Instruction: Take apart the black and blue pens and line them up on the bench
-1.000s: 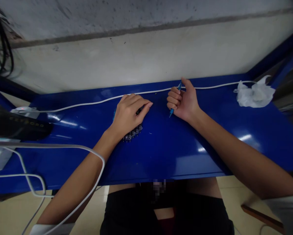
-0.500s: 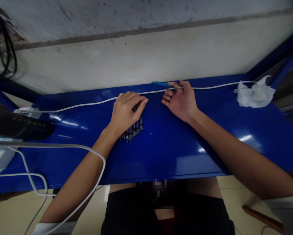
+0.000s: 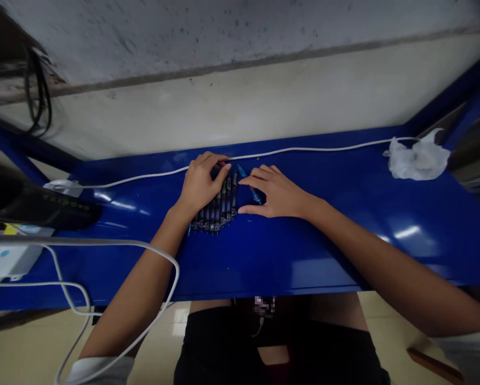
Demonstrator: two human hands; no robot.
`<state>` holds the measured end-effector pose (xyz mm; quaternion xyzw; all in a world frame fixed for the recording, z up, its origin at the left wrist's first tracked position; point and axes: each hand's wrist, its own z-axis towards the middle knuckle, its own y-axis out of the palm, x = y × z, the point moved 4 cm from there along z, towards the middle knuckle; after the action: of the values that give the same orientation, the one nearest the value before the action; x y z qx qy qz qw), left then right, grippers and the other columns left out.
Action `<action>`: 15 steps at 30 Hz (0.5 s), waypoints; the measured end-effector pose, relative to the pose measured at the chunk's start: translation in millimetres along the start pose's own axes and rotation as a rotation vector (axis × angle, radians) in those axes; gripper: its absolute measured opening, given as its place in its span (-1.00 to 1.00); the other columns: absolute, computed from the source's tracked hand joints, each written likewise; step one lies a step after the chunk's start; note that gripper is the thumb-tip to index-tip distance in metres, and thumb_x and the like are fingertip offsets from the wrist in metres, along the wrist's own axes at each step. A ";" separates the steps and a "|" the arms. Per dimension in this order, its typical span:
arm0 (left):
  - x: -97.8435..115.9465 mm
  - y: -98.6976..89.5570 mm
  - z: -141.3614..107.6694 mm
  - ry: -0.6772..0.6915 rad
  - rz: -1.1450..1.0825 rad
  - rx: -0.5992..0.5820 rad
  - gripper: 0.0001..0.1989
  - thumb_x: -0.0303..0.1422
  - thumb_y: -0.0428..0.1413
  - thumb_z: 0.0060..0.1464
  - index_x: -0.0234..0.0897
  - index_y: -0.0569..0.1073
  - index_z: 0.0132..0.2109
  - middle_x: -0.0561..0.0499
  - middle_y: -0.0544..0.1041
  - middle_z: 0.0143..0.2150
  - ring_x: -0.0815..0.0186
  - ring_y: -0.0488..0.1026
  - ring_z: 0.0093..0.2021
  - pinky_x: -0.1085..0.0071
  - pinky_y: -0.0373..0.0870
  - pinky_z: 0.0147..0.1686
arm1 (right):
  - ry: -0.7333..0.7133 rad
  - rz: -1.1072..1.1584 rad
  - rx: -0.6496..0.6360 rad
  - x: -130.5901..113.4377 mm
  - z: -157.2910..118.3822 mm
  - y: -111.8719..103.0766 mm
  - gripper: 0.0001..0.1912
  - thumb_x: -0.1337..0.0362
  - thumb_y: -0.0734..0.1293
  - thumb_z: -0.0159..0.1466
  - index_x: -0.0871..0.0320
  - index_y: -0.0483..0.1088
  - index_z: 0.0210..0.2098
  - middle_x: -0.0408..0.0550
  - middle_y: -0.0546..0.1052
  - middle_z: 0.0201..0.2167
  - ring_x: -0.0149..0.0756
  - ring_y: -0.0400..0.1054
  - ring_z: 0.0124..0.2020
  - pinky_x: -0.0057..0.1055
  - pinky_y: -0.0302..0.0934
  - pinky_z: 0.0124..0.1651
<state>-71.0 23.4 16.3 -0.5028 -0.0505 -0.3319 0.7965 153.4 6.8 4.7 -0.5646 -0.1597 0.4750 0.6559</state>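
Note:
Several dark pens [image 3: 219, 211] lie side by side on the blue table [image 3: 264, 251], tips toward me. My left hand [image 3: 202, 182] rests over their left and upper part, fingers curved and thumb apart from them. Just right of the row, a light-blue pen [image 3: 257, 197] lies at a slant, its middle hidden under the fingers of my right hand [image 3: 278, 192]. That hand's thumb and fingers are spread apart around the blue pen. A small blue tip shows at the row's left end, below my left hand.
A white cable [image 3: 324, 149] runs along the table's back edge to a crumpled white plastic bag [image 3: 418, 158] at the right. At the left are a dark cylindrical object [image 3: 63, 208], a white box [image 3: 17, 256] and looped white cables crossing above my left forearm.
My right hand has brought the blue pen from the back down beside the row, turned palm down and opened its fingers. My left thumb has moved slightly left, uncovering more dark pens.

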 end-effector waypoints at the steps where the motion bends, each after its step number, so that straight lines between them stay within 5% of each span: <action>1: -0.2 0.5 0.0 -0.005 -0.005 -0.003 -0.76 -0.22 0.16 0.49 -0.19 0.64 0.12 -0.09 0.70 -0.02 0.09 0.63 0.06 0.10 0.48 0.12 | -0.011 0.021 -0.004 -1.4 0.0 -1.4 -0.20 -0.37 0.46 0.37 0.13 0.54 0.27 0.12 0.60 0.03 0.04 0.41 0.01 -0.02 0.24 0.18; 15: 10.2 -8.0 2.9 0.007 -0.038 0.055 -0.74 -0.21 0.11 0.53 -0.19 0.67 0.04 -0.10 0.72 -0.04 0.14 0.63 -0.01 0.13 0.49 0.09 | -0.114 0.128 -0.025 -5.1 -3.1 -0.8 -0.14 -0.39 0.53 0.28 0.08 0.54 0.31 0.16 0.54 0.16 0.11 0.42 0.12 0.13 0.28 0.29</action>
<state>-67.0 18.7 28.1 -0.4785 -0.0665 -0.3474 0.8037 153.6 0.9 6.1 -0.5538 -0.1662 0.5453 0.6069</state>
